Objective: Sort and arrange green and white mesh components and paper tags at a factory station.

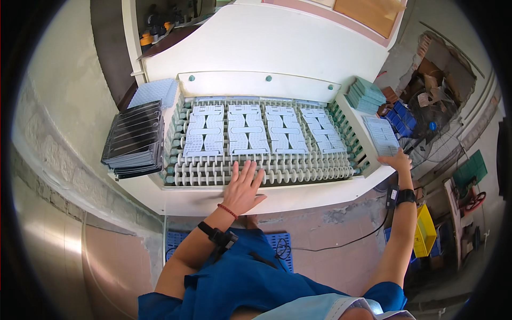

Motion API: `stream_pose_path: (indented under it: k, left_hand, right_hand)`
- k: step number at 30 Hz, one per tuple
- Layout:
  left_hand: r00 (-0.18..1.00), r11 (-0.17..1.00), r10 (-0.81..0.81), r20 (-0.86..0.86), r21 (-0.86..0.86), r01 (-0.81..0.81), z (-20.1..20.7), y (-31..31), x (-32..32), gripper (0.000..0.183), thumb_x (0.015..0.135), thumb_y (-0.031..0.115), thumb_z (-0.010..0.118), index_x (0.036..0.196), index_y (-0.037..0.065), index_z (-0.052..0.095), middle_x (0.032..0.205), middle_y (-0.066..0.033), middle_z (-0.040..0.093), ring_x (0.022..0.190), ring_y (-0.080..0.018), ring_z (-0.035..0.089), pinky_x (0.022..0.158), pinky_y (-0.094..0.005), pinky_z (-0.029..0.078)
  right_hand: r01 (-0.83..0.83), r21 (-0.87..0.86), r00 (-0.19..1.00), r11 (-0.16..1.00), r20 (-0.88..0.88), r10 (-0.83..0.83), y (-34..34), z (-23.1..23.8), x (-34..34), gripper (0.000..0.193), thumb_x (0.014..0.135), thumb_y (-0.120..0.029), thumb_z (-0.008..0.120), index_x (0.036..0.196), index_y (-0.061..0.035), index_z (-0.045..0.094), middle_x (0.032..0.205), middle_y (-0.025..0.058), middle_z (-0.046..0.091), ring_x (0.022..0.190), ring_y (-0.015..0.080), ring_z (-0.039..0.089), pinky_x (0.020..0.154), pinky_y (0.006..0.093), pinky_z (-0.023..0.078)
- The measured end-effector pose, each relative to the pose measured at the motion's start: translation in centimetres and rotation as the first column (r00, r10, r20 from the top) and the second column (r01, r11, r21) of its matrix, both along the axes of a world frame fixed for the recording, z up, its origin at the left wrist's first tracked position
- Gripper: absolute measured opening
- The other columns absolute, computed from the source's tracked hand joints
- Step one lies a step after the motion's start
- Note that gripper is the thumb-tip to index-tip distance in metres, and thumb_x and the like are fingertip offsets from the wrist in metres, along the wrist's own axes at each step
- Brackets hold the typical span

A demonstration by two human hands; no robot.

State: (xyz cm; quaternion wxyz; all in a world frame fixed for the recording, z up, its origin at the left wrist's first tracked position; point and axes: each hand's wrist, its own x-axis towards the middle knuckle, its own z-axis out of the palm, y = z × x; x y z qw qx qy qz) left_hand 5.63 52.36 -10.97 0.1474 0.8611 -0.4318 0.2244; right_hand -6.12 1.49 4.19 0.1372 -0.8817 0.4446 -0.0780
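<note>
Four flat white panels with cut-outs and rows of small marks, looking like circuit board panels, lie side by side on a roller conveyor (314,175): the far-left panel (204,130), two middle ones and the right one (323,131). My left hand (244,186) is open, its fingers spread at the conveyor's front edge, the fingertips just short of the second panel (248,129). My right hand (397,160) is at the near edge of a white panel stack (380,133) on the machine's right ledge. Its thumb stretches out to the left; the other fingers are partly hidden.
Dark racks or trays (133,138) are piled on the left ledge, with a pale blue sheet stack (153,93) behind. Light green sheets (366,95) sit at the far right. A white machine cover (261,48) rises behind the rollers. A fan (434,128) and a yellow bin (425,232) stand right.
</note>
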Motion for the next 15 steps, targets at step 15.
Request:
stream_pose_path:
  k: [15]
  left_hand:
    - [0.861, 0.768, -0.412, -0.298, -0.623, 0.151, 1.5, -1.1, -3.3, 0.059, 0.082, 0.027, 0.066, 0.127, -0.001, 0.042, 0.133, -0.0217, 0.04, 0.125, -0.0378, 0.038, 0.102, -0.0445, 0.034]
  right_hand:
    - [-0.666, 0.32, 0.54, 0.674, 0.83, 0.14, 15.5, -5.9, -4.4, 0.087, 0.057, -0.037, 0.077, 0.125, 0.0033, 0.043, 0.096, 0.009, 0.053, 0.08, 0.0151, 0.047, 0.069, 0.0245, 0.038]
